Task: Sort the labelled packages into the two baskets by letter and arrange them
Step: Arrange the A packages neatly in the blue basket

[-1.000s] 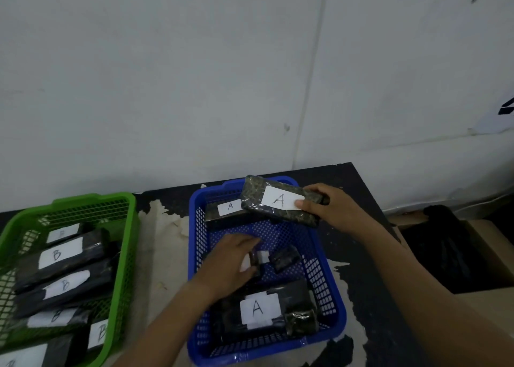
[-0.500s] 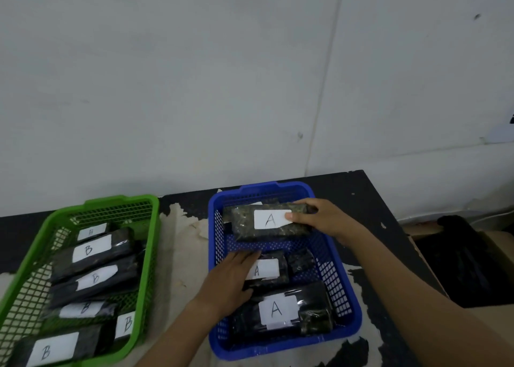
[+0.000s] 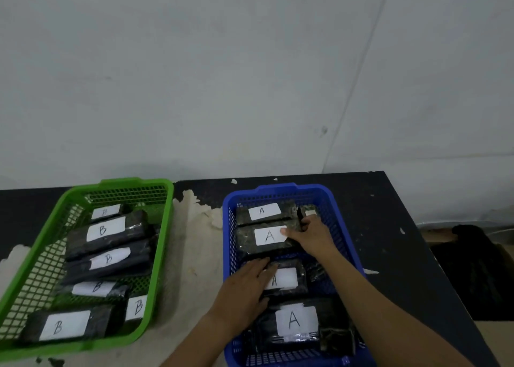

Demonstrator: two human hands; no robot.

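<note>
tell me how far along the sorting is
Sorting looks done: dark wrapped packages labelled B lie in the green plastic mesh basket, A ones in the blue plastic mesh basket. In hand: the right hand grips the second A package from the back, the left hand presses flat on the third A package. Left: probably straightening the A row.

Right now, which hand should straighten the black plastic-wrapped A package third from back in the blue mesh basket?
Likely left: left hand rests on that package; right hand grips the A package behind it.

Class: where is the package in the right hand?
Head view: the package lies in the blue basket, right of the green basket, second from its far end, held by the right hand.
</note>
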